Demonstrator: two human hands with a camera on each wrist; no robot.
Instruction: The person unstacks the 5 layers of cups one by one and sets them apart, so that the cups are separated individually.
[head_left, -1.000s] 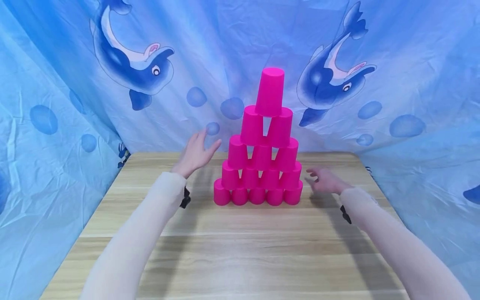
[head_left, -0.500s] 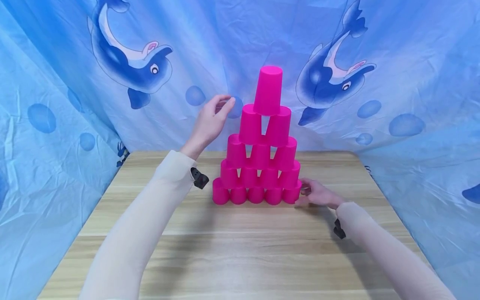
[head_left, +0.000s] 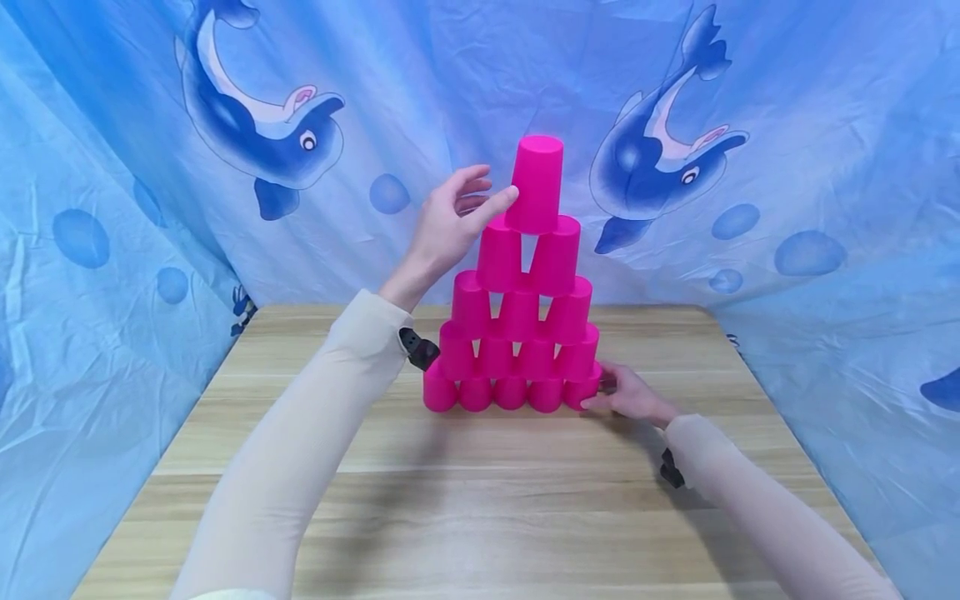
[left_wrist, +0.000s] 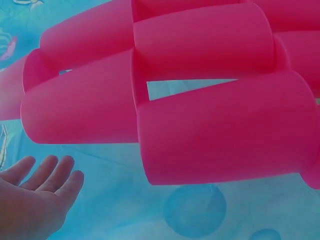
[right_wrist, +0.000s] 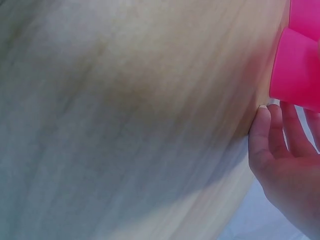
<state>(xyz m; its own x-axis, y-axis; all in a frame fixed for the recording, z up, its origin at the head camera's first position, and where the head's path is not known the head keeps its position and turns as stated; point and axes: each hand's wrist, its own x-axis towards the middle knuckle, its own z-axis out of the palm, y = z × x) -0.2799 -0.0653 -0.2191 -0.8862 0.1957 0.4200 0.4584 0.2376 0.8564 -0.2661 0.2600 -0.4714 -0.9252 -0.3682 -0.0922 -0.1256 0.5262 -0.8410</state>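
Upside-down pink cups form a pyramid in the head view, narrowing to a single top cup (head_left: 538, 185). Beside that cup's left side is my left hand (head_left: 452, 218), its thumb tip overlapping the cup's edge; contact cannot be told. In the left wrist view, the left hand (left_wrist: 40, 200) shows its fingers spread and apart from the nearby cups. My right hand (head_left: 632, 394) is low at the right, by the bottom row's end cup (head_left: 577, 393). The right wrist view has the right hand's fingers (right_wrist: 260, 130) extended close to a cup (right_wrist: 296, 70); touching is unclear.
The pyramid stands on a wooden table (head_left: 480, 500), towards its back. Behind and at both sides hangs a blue curtain (head_left: 450, 83) printed with dolphins and bubbles. Black wrist cameras sit below both sleeves.
My left hand has risen and moved right, from beside the middle rows to the top cup. My right hand has moved left and slightly down to the bottom end cup. The pyramid stands unchanged.
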